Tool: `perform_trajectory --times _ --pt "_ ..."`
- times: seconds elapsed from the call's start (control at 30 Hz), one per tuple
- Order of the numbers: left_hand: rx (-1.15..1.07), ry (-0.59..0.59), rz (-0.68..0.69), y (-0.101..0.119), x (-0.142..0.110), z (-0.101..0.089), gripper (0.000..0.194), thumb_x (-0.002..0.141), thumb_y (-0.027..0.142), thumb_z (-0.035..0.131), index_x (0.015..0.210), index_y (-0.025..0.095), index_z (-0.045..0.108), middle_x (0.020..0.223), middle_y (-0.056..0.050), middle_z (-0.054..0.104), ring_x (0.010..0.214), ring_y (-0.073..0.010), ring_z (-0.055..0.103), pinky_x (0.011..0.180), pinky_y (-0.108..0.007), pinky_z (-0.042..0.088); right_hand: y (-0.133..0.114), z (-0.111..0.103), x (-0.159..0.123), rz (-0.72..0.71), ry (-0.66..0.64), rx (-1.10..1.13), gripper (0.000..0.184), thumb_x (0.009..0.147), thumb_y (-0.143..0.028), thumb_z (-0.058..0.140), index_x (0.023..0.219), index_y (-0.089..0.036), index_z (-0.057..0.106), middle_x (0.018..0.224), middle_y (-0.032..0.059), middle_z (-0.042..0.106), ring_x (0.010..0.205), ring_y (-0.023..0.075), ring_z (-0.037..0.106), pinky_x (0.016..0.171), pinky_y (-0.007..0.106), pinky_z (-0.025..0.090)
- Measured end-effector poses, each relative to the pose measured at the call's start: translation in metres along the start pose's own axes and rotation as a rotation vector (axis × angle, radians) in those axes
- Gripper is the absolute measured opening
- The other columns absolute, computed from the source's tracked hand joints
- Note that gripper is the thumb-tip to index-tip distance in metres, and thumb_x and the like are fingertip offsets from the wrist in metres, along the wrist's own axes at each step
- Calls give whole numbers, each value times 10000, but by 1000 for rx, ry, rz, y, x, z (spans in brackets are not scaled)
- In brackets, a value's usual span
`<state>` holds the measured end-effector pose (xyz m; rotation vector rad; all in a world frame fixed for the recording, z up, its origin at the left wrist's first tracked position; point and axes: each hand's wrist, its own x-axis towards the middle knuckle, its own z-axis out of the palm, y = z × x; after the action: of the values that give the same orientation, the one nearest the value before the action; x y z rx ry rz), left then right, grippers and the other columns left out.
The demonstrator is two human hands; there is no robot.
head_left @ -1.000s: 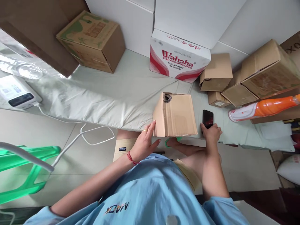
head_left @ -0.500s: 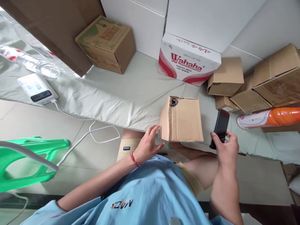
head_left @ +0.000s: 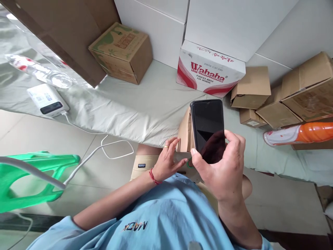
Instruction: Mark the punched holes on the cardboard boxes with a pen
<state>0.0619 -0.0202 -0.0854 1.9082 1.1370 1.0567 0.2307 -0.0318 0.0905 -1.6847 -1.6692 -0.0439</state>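
My right hand (head_left: 223, 166) grips a black smartphone (head_left: 208, 121) by its lower edges, thumb on the left and fingers on the right. Its dark screen faces up toward me. Behind the phone is a small brown cardboard box (head_left: 184, 133), mostly hidden, with only its left side showing. My left hand (head_left: 170, 156), with a ring and a red string bracelet, rests at the lower left of that box. Its fingers are spread apart, and the fingertips are at the box's left edge.
A white and red water carton (head_left: 210, 71) stands against the wall, with several cardboard boxes (head_left: 251, 83) to its right. An orange bottle (head_left: 307, 133) lies at right. At left are a printed box (head_left: 123, 52), a white power bank (head_left: 48, 100) with cable, and a green stool (head_left: 39, 180).
My right hand has brought the phone left and up from beside the small box to over it, covering most of the box. My left hand has stayed by the box.
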Motion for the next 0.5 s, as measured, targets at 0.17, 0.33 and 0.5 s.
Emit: perform_trajectory --times 0.17,0.33,0.5 --pt "-8 -14 5 -3 -3 1 804 1030 455 746 1701 265 345 1600 -222 497 1490 -370 546 1139 -565 621 1 1 -3 -24 -15 -13 709 882 -573 782 1420 -201 510 1310 171 600 1171 318 660 880 515 649" --pt "-32 -36 -10 0 2 1 775 1043 472 722 1682 236 353 1606 -238 502 1484 -380 557 1074 -531 655 0 -1 -4 -9 -12 20 708 863 -571 801 1416 -215 536 1320 161 609 1175 316 672 892 514 660" --pt "-77 -53 -23 3 0 -11 673 1073 515 664 1632 228 425 1597 -229 503 1469 -366 566 1084 -530 654 32 -18 -15 246 10 241 822 806 -605 868 1456 -219 548 1186 104 679 909 240 708 780 411 639"
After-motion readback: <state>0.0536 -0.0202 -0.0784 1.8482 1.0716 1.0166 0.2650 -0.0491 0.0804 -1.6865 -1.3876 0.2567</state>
